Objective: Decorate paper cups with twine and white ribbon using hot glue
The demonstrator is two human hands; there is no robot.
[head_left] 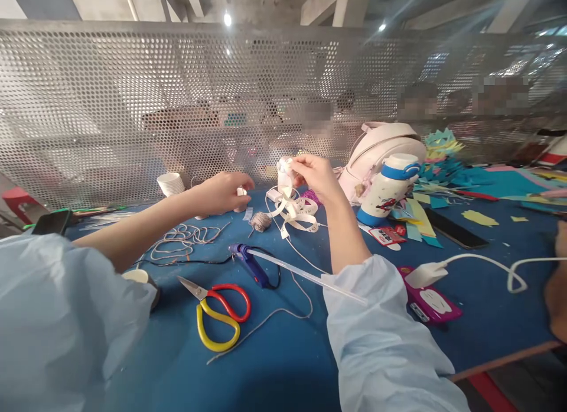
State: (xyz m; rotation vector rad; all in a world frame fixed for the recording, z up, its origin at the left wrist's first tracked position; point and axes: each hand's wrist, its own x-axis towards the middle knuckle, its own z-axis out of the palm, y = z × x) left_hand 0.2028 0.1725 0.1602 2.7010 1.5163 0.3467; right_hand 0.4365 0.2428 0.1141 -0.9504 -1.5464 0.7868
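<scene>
My right hand [315, 174] pinches a bunched white piece [284, 174], which looks like the upper part of a white ribbon. Below it the ribbon [303, 216], printed with dark letters, falls in loose loops onto the blue table. My left hand [231, 191] curls its thumb and fingers round a small white cylinder [241, 192] standing on the table; its exact kind is too small to tell. Between the hands lies a ball of grey yarn [261, 221]. Closer to me are a blue glue gun [250, 265] with a long clear glue stick, and scissors [217, 311] with red and yellow handles.
Stacked white paper cups [170, 184] stand by the perforated metal screen [110, 116]. Loose grey cord [181, 242] lies at left. On the right are a pink backpack [390, 137], a bottle [385, 190], a phone [455, 229], a purple power strip [429, 299] and paper scraps.
</scene>
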